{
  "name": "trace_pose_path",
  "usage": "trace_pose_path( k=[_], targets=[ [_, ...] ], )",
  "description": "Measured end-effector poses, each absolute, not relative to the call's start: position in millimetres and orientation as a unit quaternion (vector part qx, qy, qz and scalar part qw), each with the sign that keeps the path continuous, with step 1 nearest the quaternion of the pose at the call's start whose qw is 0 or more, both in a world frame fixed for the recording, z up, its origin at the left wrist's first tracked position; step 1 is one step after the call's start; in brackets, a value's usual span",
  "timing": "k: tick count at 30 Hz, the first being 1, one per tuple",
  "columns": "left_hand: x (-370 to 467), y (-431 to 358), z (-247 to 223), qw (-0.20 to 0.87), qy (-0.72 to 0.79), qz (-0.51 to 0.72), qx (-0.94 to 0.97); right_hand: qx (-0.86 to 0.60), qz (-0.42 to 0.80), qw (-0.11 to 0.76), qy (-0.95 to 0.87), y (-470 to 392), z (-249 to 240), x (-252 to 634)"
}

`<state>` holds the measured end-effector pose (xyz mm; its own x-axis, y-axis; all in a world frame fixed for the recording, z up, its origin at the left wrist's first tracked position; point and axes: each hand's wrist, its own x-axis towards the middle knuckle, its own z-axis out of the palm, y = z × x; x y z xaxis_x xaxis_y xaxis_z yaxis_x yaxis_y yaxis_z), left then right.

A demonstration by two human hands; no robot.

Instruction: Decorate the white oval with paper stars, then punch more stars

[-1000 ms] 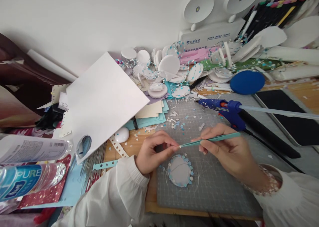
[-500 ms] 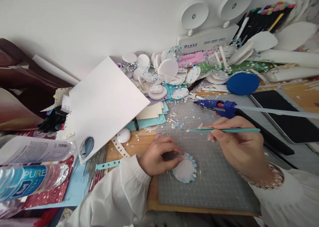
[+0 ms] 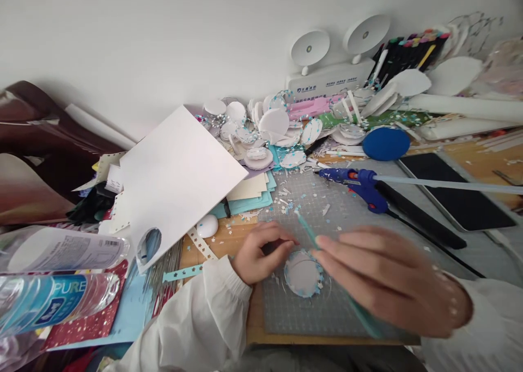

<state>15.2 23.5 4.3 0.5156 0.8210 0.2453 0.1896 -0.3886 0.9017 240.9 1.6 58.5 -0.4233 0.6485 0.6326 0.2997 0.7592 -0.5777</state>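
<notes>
At seven o'clock on the grey mat (image 3: 294,320), white disc (image 3: 303,278), rim looks mostly ringed with blue trim (image 3: 319,286), loose bits (image 3: 290,205) left at twelve; right hand (image 3: 379,279) fingers clamped on teal tweezers (image 3: 307,229); left hand (image 3: 263,252) at ten, can't tell if pinching

You can read "PURE" on the blue-labelled bottle (image 3: 61,301) at lower left. At upper right, your white lamp unit (image 3: 327,77) bears Chinese print, too blurred to read.
</notes>
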Motion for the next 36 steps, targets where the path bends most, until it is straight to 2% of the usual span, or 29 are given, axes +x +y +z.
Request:
trace_pose_path(
  k=[3, 6, 9, 11, 16, 18, 21, 26, 29, 32, 36],
  targets=[
    [12, 23, 10, 0.512, 0.323, 0.404, 0.686, -0.148, -0.027, 0.372, -0.916, 8, 50, 220],
    [10, 23, 12, 0.584, 0.316, 0.428, 0.613, -0.108, -0.098, 0.324, -0.935, 12, 45, 206],
    [12, 22, 10, 0.627, 0.339, 0.43, 0.554, -0.109, -0.13, 0.316, -0.933, 12, 43, 198],
    [14, 21, 7, 0.645, 0.362, 0.437, 0.512, -0.13, -0.117, 0.317, -0.932, 13, 43, 195],
    [16, 19, 3, 0.665, 0.369, 0.457, 0.461, -0.225, 0.092, 0.335, -0.91, 10, 53, 215],
    [15, 19, 2, 0.66, 0.377, 0.459, 0.461, -0.302, 0.114, 0.366, -0.873, 5, 54, 235],
    [15, 20, 1, 0.655, 0.39, 0.462, 0.454, -0.438, 0.093, 0.402, -0.798, 0, 41, 267],
    [16, 19, 0, 0.661, 0.399, 0.456, 0.443, -0.656, 0.001, 0.377, -0.654, 9, 7, 298],
    [17, 20, 1, 0.66, 0.404, 0.458, 0.437, -0.654, -0.05, 0.331, -0.679, 28, -4, 301],
    [18, 20, 3, 0.658, 0.409, 0.463, 0.431, -0.64, -0.106, 0.242, -0.721, 45, -10, 297],
    [17, 21, 1, 0.655, 0.413, 0.465, 0.429, -0.641, -0.099, 0.185, -0.738, 59, -14, 291]
  ],
)
